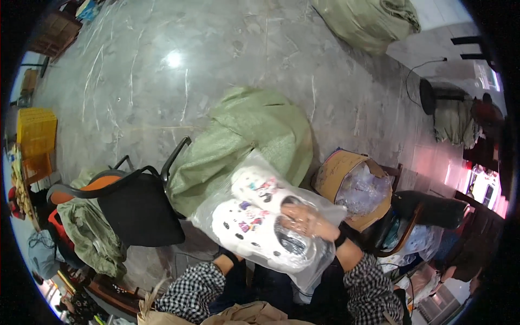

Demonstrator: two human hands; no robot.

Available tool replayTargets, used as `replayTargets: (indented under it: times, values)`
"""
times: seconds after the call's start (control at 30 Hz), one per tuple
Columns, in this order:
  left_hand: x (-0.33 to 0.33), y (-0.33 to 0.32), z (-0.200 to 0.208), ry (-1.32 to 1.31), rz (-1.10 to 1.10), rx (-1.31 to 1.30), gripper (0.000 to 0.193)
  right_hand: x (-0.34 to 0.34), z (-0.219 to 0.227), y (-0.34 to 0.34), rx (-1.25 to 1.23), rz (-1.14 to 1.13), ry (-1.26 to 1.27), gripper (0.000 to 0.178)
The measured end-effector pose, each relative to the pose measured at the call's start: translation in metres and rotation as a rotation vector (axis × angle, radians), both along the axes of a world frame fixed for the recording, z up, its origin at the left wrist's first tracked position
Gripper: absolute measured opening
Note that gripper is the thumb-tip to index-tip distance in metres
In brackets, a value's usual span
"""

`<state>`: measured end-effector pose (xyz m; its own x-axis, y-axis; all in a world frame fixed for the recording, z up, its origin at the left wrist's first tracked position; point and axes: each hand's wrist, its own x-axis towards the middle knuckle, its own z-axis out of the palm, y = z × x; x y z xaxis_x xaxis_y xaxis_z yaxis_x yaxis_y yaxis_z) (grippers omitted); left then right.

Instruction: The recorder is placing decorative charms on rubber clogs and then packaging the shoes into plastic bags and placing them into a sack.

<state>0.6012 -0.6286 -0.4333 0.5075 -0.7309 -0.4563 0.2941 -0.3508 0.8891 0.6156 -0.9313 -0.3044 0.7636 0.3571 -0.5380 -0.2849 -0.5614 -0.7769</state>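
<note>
A pair of white clogs with dark holes and colourful charms lies side by side in a clear plastic bag (214, 230) above my lap. The nearer clog (235, 222) points left, as does the farther clog (252, 181). My right hand (306, 219) appears to be inside the bag's right end, its fingers bent over the heel opening of the farther clog. Under the bag's near left side goes my left hand; only its wrist, with a dark band, shows, and its fingers are hidden.
A green woven sack (260, 116) lies just beyond the bag. To the right stands an open cardboard box (338, 176) holding crumpled clear plastic. A black chair (138, 208) is at left, and another large sack (374, 24) sits at the far right on the grey floor.
</note>
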Motion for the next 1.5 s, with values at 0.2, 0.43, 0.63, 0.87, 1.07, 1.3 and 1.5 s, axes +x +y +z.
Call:
replayTargets:
  times: [0.2, 0.43, 0.63, 0.87, 1.07, 1.3, 1.5]
  values:
    - [-0.038, -0.044, 0.136, -0.225, -0.719, 0.357, 0.019, 0.071, -0.08, 0.049, 0.059, 0.288, 0.381, 0.056]
    - [-0.032, -0.021, 0.174, -0.396, -0.391, 0.136, 0.007, -0.029, -0.175, -0.059, -0.379, 0.348, 0.278, 0.043]
    - [0.004, -0.01, 0.175, -0.031, -0.215, 0.015, 0.028, -0.035, -0.084, -0.052, -0.565, 0.406, 0.461, 0.046]
    - [0.062, 0.049, -0.005, -0.315, 0.161, 0.533, 0.034, -0.061, -0.037, 0.011, -0.23, 0.112, 0.827, 0.037]
    - [0.093, 0.024, -0.123, 0.173, -0.239, 0.943, 0.087, -0.125, -0.05, -0.011, -0.148, 0.003, 0.661, 0.027]
    - [0.079, 0.008, -0.106, 0.633, 0.854, 0.159, 0.024, -0.194, -0.08, 0.0, 0.109, -0.284, 0.418, 0.018]
    - [0.077, 0.009, 0.091, 0.103, -0.096, 0.229, 0.021, -0.151, -0.1, 0.005, 0.108, -0.567, 0.888, 0.02]
